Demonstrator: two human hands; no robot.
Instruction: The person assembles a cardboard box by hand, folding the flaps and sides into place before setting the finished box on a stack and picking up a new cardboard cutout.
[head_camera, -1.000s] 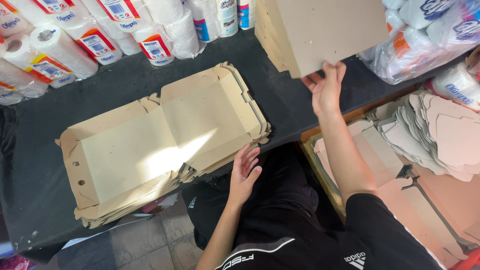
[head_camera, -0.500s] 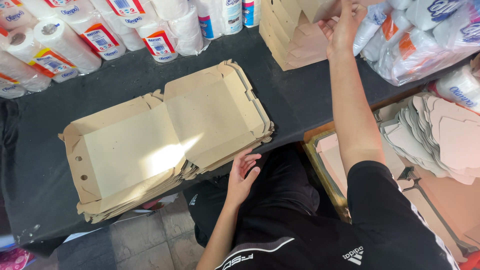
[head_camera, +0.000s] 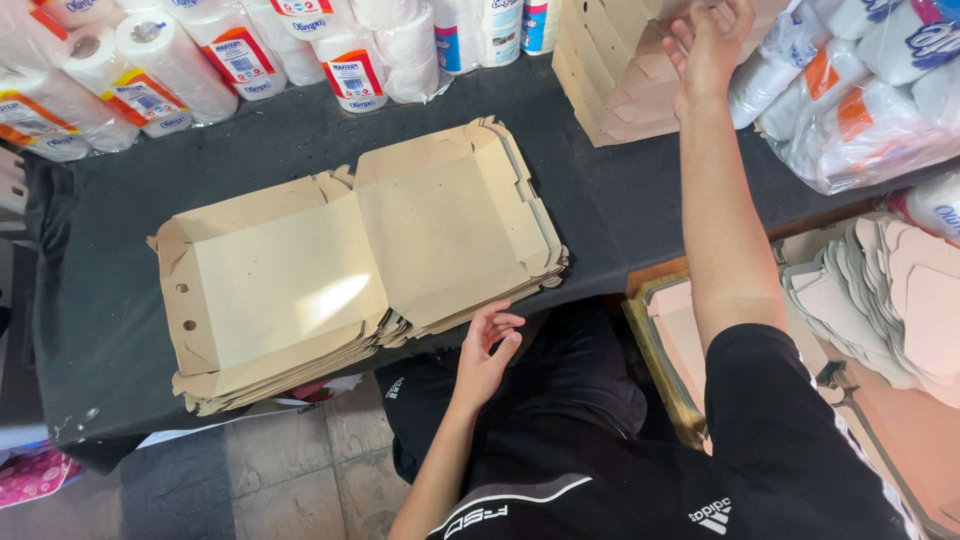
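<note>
At table edge, left hand (head_camera: 487, 350) fingers loose by flat cartons (head_camera: 350, 260), right hand (head_camera: 705, 45) released on box stack (head_camera: 625, 75)

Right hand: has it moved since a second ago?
Yes. The right hand has gone up and away from the body, from the near edge of the stack of folded tan cardboard boxes to its top.

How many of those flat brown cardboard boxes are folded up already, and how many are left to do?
Done: a row of folded tan cardboard boxes stands at the back of the black table; an exact count isn't possible. In hand: the right hand reaches up against that row, while the left hand rests open by the thick stack of flat brown cardboard box blanks. Left: that whole stack, plus more flat cutouts at the right.
</note>
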